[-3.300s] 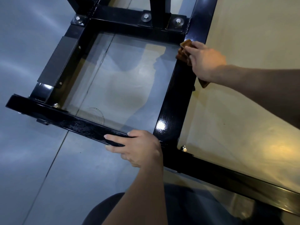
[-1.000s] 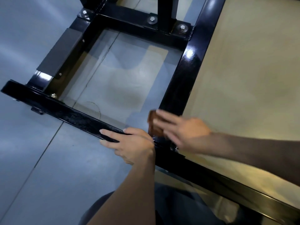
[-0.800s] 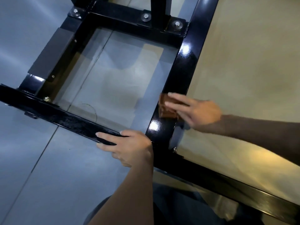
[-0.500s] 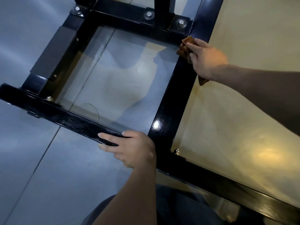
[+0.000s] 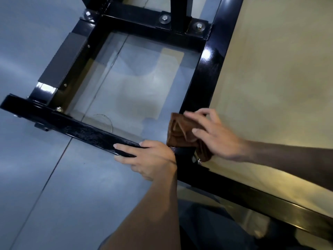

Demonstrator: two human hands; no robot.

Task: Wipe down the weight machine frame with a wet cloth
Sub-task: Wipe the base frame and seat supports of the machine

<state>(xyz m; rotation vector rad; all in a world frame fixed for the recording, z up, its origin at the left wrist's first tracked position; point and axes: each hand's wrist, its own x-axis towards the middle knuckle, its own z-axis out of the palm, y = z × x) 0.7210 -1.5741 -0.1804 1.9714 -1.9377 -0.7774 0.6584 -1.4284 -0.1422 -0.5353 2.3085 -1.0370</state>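
The right hand (image 5: 219,137) has slid from the far end of the side rail back to its near end, beside the left hand. The black weight machine frame (image 5: 203,82) lies low over the grey floor (image 5: 36,177). The left hand (image 5: 151,159) curls its fingers around the front crossbar. The right hand's straight fingers press the crumpled brown cloth (image 5: 182,132) onto the rail.

Open floor (image 5: 137,91) inside black frame (image 5: 203,83) gives passage; upright post (image 5: 181,13) and bolted crossbar (image 5: 153,26) block the far end.
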